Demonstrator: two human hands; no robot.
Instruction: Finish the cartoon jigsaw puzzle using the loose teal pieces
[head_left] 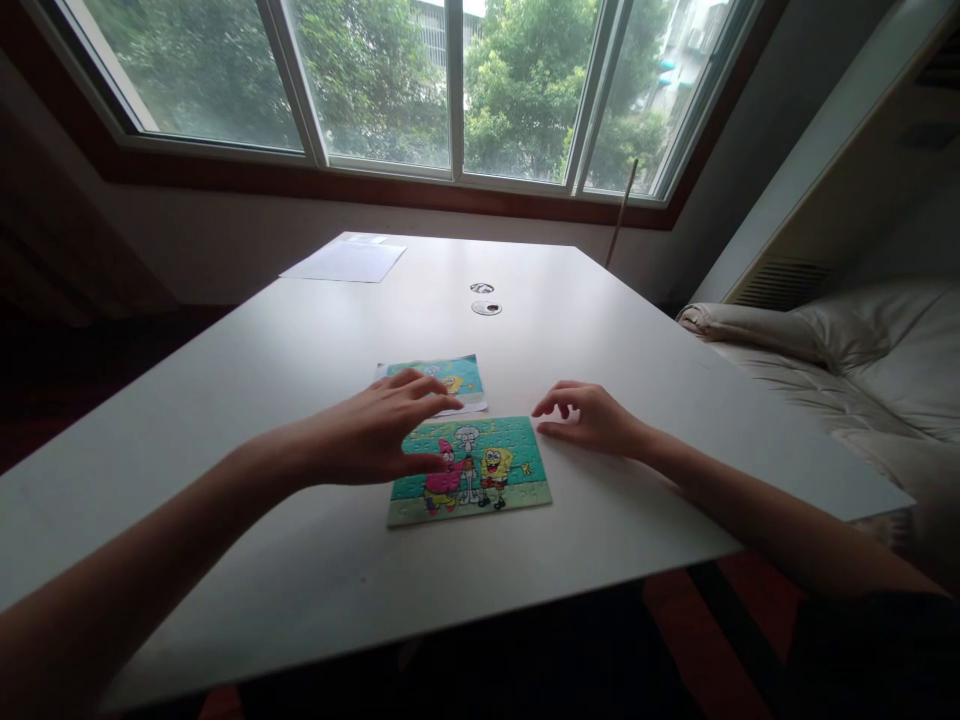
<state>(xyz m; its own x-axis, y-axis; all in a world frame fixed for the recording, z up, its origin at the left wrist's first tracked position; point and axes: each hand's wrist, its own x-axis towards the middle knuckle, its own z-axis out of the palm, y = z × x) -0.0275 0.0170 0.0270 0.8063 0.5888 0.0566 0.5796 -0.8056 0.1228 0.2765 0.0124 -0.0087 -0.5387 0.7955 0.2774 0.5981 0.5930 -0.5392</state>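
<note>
A cartoon jigsaw puzzle [480,470] lies flat on the white table, its pieces joined in a rectangle with pink, pale and yellow figures on teal. Over its upper left part is my left hand [397,425], fingers apart with nothing in them; it covers that corner. Whether it touches the pieces I cannot tell. Just behind the puzzle lies a smaller picture sheet [469,378] with similar figures, partly hidden by my left hand. My right hand [589,418] rests by the puzzle's upper right corner, fingers loosely curled and apart, with nothing visible between them.
On the white table [637,500], two round discs [486,308] lie farther back near the middle. A sheet of paper [349,258] is at the far left corner. A pale sofa [847,350] stands to the right, and a window [450,100] is beyond the table.
</note>
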